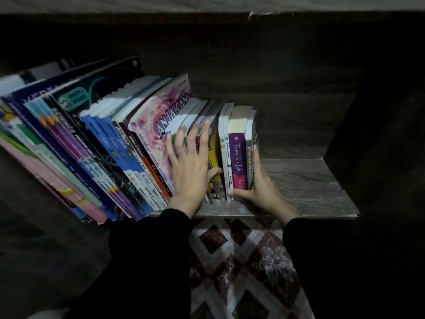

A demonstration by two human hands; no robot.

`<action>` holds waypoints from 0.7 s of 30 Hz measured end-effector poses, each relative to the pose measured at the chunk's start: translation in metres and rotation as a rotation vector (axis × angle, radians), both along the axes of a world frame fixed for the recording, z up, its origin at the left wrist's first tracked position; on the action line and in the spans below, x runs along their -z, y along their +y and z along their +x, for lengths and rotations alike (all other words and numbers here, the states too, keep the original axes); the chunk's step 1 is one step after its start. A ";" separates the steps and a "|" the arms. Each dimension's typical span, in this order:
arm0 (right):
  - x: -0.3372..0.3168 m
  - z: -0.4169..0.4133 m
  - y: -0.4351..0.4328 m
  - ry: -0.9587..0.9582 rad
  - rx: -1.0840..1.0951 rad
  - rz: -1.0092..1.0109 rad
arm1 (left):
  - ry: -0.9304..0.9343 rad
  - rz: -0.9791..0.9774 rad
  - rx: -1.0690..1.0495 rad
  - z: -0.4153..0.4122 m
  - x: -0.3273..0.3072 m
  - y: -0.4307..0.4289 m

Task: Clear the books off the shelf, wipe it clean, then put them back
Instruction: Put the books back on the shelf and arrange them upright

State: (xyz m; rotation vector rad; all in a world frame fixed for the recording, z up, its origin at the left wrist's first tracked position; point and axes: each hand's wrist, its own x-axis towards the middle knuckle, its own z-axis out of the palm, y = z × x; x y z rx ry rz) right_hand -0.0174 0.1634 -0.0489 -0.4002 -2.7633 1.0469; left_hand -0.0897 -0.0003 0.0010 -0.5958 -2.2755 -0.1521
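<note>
The left hand [190,166] lies flat on the book backs, fingers spread, thumb poking into a gap. The right hand [259,187] is wrapped round the end books [238,157], a white, a purple and a grey one, thumb in front, fingers on the far side. The other books [103,146] lean in a row on the shelf [310,185]. Below is a patterned rug [241,261].

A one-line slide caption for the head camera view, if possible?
Left hand presses flat on the leaning books; right hand grips the rightmost books on the shelf.
</note>
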 end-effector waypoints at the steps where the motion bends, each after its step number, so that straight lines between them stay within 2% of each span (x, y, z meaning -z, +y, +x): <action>1: 0.001 -0.002 0.002 -0.018 0.009 0.048 | 0.013 0.009 0.012 -0.001 0.001 0.000; 6: 0.008 -0.014 0.010 -0.003 0.032 0.159 | 0.024 0.013 0.094 -0.006 0.007 -0.008; 12: 0.015 -0.013 0.013 0.027 -0.016 0.117 | -0.023 0.060 -0.042 -0.005 0.010 0.010; 15: 0.021 -0.016 0.013 0.048 0.009 0.151 | -0.016 0.081 -0.034 -0.003 0.010 0.014; 16: 0.021 -0.016 0.012 0.065 -0.003 0.098 | -0.012 0.099 0.002 -0.002 0.011 0.013; 18: 0.018 -0.016 0.012 0.124 -0.030 -0.194 | -0.023 0.228 0.132 0.001 0.016 0.013; 21: 0.016 -0.016 0.023 0.102 0.050 -0.673 | -0.223 0.694 0.335 0.025 0.034 0.015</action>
